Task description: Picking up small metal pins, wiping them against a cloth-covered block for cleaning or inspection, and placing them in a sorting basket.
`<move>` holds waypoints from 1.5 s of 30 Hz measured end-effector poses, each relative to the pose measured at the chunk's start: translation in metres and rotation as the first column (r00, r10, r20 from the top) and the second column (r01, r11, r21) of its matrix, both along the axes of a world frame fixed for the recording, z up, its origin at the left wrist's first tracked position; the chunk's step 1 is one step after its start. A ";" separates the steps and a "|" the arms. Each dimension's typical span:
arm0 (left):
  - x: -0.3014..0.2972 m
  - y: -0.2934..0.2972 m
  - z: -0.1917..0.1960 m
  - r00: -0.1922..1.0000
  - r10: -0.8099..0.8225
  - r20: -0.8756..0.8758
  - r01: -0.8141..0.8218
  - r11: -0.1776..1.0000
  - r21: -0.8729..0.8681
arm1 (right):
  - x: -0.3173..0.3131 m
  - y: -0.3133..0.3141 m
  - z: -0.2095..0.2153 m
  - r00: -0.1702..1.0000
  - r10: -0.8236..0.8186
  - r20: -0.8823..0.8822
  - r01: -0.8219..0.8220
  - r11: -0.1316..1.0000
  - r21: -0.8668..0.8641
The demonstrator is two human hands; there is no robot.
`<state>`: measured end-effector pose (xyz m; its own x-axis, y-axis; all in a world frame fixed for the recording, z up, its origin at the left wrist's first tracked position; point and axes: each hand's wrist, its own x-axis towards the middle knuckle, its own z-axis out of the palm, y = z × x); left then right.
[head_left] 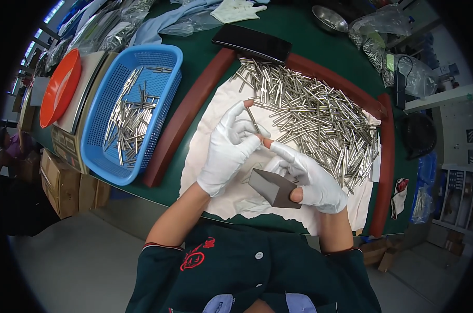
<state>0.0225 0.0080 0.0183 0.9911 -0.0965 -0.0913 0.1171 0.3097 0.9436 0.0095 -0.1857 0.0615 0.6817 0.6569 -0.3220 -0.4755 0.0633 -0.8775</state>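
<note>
Both my hands wear white gloves with some fingertips bare. My left hand (227, 154) pinches a slim metal pin (252, 120) lengthwise between index fingertip and thumb. The tip of my right index finger meets the pin's lower end beside the left thumb. A dark grey rectangular block (273, 189) is gripped in my right hand (317, 180), its bare thumb pressed on the near end. The right hand's other fingers are partly hidden behind the block. Beyond my hands, a large heap of similar metal pins (320, 117) lies on a pale cloth (199, 164).
Red-brown bars (187, 120) border the cloth on the left, back and right. A black phone (252, 43) rests at the back bar. On the left stand a blue basket (100, 117) containing pins and an orange dish (61, 88). A metal bowl (329, 19) sits at the back right.
</note>
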 end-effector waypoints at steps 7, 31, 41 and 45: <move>-0.004 -0.005 0.006 0.997 -0.054 -0.058 0.050 0.997 -0.059 | 0.003 -0.003 -0.014 0.628 -0.355 0.692 0.621 0.765 -0.170; -0.011 -0.010 -0.023 0.846 -0.145 0.512 -0.178 0.830 0.529 | 0.005 0.003 -0.022 0.423 -0.030 0.906 0.595 0.763 -0.253; -0.016 -0.008 -0.014 0.869 -0.149 0.472 -0.089 0.891 0.445 | 0.009 0.002 -0.026 0.393 -0.091 0.915 0.688 0.689 -0.227; -0.013 -0.007 -0.016 0.844 -0.106 0.526 -0.133 0.908 0.397 | 0.006 0.006 -0.024 0.521 -0.181 0.834 0.594 0.779 -0.202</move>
<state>0.0090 0.0011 0.0028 0.8969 -0.1556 0.4139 -0.4325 -0.1140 0.8944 0.0150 -0.1796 0.0371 0.9428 0.1946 0.2707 0.3277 -0.3916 -0.8598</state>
